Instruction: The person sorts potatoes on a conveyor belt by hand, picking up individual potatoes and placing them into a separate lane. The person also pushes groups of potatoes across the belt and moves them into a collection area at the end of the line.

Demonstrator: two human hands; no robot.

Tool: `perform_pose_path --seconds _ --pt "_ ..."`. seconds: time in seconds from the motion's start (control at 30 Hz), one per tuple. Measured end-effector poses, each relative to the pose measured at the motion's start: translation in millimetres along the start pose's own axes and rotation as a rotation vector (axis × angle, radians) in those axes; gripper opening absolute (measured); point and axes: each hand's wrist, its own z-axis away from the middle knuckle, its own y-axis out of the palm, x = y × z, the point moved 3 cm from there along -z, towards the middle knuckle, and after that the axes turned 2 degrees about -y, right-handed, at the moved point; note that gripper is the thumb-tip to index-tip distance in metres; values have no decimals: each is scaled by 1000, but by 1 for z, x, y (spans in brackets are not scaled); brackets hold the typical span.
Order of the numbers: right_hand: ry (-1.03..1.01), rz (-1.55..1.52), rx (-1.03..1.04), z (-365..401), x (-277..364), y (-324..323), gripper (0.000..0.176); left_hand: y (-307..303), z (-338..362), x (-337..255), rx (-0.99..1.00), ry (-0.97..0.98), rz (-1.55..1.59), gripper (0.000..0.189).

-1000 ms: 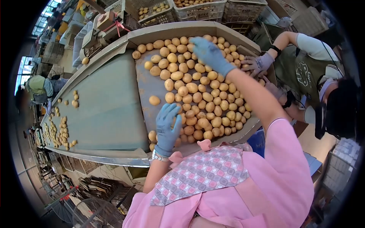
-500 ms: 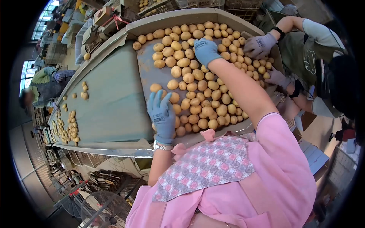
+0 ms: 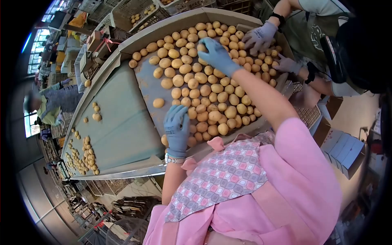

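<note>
Many potatoes (image 3: 200, 77) lie spread over the grey sorting surface (image 3: 148, 79). My right hand (image 3: 219, 57), in a blue glove, reaches into the far part of the spread; its thumb and fingers close round a potato (image 3: 201, 47). My left hand (image 3: 177, 130), gloved in blue too, is at the near left edge of the potatoes. Its fingers are bent downward and close together, and whatever is under them is hidden. One lone potato (image 3: 158, 103) rests just beyond the left fingertips.
A co-worker's gloved hands, one (image 3: 261, 36) above the other (image 3: 287, 64), touch potatoes on the right. Left of the sorting surface runs a green belt (image 3: 116, 122) with more potatoes (image 3: 87, 155). Raised rims (image 3: 163, 28) border the table. Crates (image 3: 141, 18) stand behind; another person (image 3: 57, 100) is at far left.
The view has shifted slightly. My left fingers, spread before, are now bent and closer together. My right fingers now close round a potato. The co-worker's hands stay among the potatoes.
</note>
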Motion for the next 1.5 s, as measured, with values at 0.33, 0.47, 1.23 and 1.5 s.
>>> perform_pose_path --seconds 0.33,0.47,1.23,1.5 --pt "162 -1272 341 19 -3 -61 48 -4 -4 -1 -9 -68 -6 27" --pt "-172 -381 342 92 23 -49 60 -9 -2 7 -151 -175 -129 48" --pt "-426 480 178 118 49 23 16 -42 6 5 -459 -439 220 69" --pt "-231 510 435 92 62 50 16 -47 13 10 -459 -437 262 65"
